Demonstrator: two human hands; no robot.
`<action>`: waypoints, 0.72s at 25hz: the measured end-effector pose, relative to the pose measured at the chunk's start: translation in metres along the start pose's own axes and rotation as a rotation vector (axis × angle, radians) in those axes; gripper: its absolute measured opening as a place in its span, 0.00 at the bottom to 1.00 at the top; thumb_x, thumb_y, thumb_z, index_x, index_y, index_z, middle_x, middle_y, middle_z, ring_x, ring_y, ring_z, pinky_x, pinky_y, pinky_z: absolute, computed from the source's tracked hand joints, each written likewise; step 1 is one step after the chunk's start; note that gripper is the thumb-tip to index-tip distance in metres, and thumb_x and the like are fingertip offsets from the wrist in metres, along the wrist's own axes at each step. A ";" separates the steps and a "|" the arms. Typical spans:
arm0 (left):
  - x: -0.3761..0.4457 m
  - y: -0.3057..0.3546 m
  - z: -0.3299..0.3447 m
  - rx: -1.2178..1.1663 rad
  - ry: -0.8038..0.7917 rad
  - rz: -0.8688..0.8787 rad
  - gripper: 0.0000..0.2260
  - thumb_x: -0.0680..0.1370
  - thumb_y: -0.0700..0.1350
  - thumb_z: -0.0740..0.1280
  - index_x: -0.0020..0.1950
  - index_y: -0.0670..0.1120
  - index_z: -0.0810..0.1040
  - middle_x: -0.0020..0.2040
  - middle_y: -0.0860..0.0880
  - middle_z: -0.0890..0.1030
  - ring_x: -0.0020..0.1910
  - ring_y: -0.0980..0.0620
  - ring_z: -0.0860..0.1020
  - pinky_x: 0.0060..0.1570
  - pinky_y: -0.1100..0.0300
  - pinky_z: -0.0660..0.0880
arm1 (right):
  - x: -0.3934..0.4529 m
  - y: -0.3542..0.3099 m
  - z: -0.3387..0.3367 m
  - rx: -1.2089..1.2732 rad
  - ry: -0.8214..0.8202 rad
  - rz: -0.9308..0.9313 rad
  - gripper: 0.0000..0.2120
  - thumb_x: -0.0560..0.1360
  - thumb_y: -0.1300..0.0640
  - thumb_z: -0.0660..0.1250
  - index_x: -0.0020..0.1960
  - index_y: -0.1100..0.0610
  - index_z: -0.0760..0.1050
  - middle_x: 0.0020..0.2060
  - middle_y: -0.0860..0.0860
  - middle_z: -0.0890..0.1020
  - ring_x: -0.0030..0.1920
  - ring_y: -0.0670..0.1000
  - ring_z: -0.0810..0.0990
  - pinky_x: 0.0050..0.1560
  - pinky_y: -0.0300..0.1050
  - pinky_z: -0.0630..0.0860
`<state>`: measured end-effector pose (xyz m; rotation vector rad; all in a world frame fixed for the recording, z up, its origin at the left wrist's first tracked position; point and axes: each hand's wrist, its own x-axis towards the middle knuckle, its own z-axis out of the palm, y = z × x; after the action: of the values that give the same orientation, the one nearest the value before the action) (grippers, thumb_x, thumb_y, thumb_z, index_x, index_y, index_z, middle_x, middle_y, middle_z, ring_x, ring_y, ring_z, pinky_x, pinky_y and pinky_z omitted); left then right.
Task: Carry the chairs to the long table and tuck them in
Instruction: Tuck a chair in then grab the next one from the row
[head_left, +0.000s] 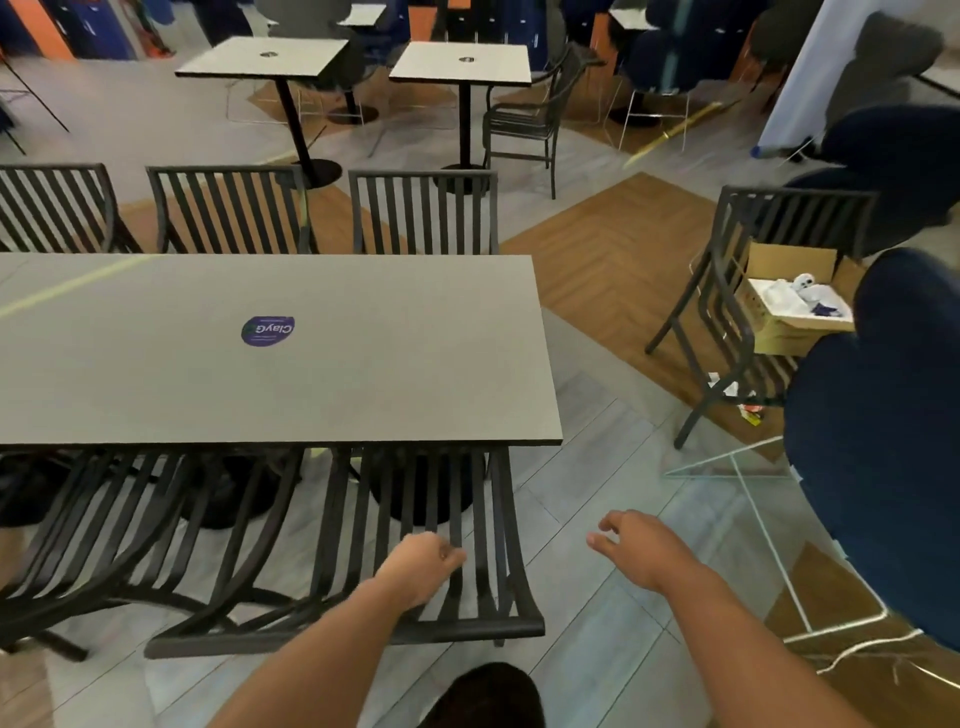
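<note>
The long grey table (395, 374) carries a purple sticker (268, 330). A black slatted chair (488, 525) is tucked under its near edge at the right end, and a second one (130, 525) sits to its left. Three more chairs (423, 213) line the far side. My left hand (421, 566) hovers over the near chair's backrest, fingers curled against a slat; no clear grip shows. My right hand (636, 551) hangs in the air just right of that chair, fingers apart and holding nothing.
A loose black chair (727, 317) stands to the right, with a cardboard box (789, 312) on its seat. Another black chair (524, 124) stands by two small square tables (462, 65) at the back. Dark blue upholstered chairs (883, 441) crowd the right edge.
</note>
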<state>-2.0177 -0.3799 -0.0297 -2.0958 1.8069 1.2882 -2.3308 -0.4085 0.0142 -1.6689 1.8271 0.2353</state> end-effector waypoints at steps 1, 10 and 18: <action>0.008 0.017 0.001 -0.029 0.007 0.017 0.18 0.84 0.58 0.61 0.63 0.47 0.80 0.53 0.50 0.84 0.49 0.55 0.81 0.55 0.57 0.79 | 0.005 0.003 -0.012 -0.011 0.008 -0.007 0.25 0.81 0.38 0.62 0.70 0.53 0.73 0.67 0.53 0.77 0.65 0.54 0.76 0.65 0.49 0.74; 0.124 0.147 -0.030 -0.131 0.177 0.128 0.20 0.82 0.61 0.60 0.47 0.47 0.82 0.40 0.50 0.82 0.37 0.52 0.80 0.42 0.55 0.79 | 0.106 0.026 -0.117 -0.080 0.033 -0.128 0.22 0.81 0.41 0.63 0.68 0.53 0.75 0.64 0.52 0.79 0.62 0.53 0.78 0.60 0.45 0.74; 0.250 0.274 -0.082 -0.290 0.321 0.023 0.17 0.82 0.59 0.62 0.42 0.49 0.80 0.38 0.50 0.82 0.39 0.48 0.79 0.39 0.57 0.74 | 0.247 0.047 -0.243 -0.182 -0.061 -0.267 0.21 0.82 0.42 0.61 0.71 0.52 0.73 0.65 0.51 0.79 0.62 0.52 0.78 0.62 0.48 0.76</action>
<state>-2.2208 -0.7005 -0.0154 -2.5738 1.8567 1.3559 -2.4528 -0.7345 0.0509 -1.9866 1.5563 0.3406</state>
